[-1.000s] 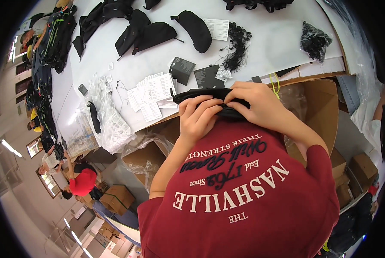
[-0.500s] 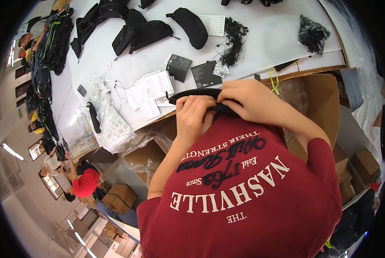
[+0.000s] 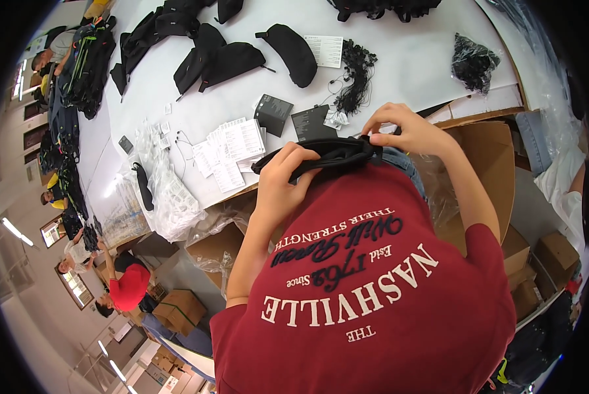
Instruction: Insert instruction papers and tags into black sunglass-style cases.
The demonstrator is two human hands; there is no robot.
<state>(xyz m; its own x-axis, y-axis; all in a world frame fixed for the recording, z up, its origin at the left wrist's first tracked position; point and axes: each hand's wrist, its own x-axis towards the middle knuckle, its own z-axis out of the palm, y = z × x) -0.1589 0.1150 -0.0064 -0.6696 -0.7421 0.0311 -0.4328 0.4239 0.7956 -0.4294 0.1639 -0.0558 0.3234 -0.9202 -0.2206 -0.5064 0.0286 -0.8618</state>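
A black fabric bag (image 3: 344, 152) is held close to my body at the table's near edge. My left hand (image 3: 285, 174) is closed on its left part, fingers over the top and thumb beneath. At the bag's right end, my right hand (image 3: 405, 131) pinches a small black piece between thumb and fingers; whether that is strap or buckle I cannot tell. Just beyond lie two dark printed cards, one card (image 3: 272, 114) left of the other card (image 3: 313, 123). A spread stack of white printed slips (image 3: 235, 146) lies left of them.
Several black curved bags (image 3: 232, 64) lie farther back on the white table (image 3: 412, 72). Beside them are a bundle of black cords (image 3: 355, 79) and a plastic-wrapped black bundle (image 3: 475, 62). Clear plastic bags (image 3: 173, 203) sit left; an open cardboard box (image 3: 495, 164) stands below the table edge.
My right hand has moved right, away from my left, to the bag's right end. The bag now shows more of its folded length between my hands. My left hand has shifted slightly down and left.
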